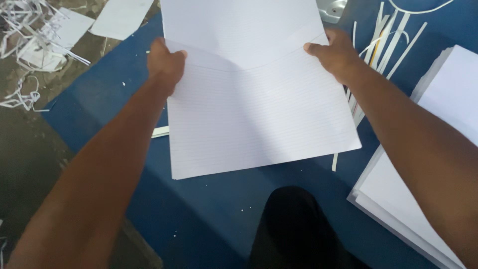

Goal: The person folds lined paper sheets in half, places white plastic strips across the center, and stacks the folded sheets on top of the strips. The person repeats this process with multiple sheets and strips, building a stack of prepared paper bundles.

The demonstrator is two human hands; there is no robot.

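Paper dominates my view: a large sheet of ruled paper [254, 109], white with fine pale horizontal lines, held flat and slightly raised over a blue surface [99, 104]. I see its upper part folded over, the folded flap's edge running as a shallow curve across the sheet between the two hands. The lower corners hang free, and the bottom edge slopes up to the right.

My left hand [165, 65] pinches the sheet's left edge, thumb on top and fingers beneath; that grip is clenched on the paper. My right hand [334, 54] holds the right edge the same way, thumb pressed on the top face.

The blue surface looks like smooth matte cloth or mat, dotted with tiny white flecks. To the right lies a thick stack of white sheets [438, 149], edges squared and layered. Thin white paper strips [386, 42], long and narrow, fan out behind the right hand. At the upper left, a tangle of curled paper trimmings [30, 45] rests on a rough grey floor [30, 144], beside loose white sheets [122, 17]. A dark rounded shape [294, 229], probably my knee, sits at the bottom centre.
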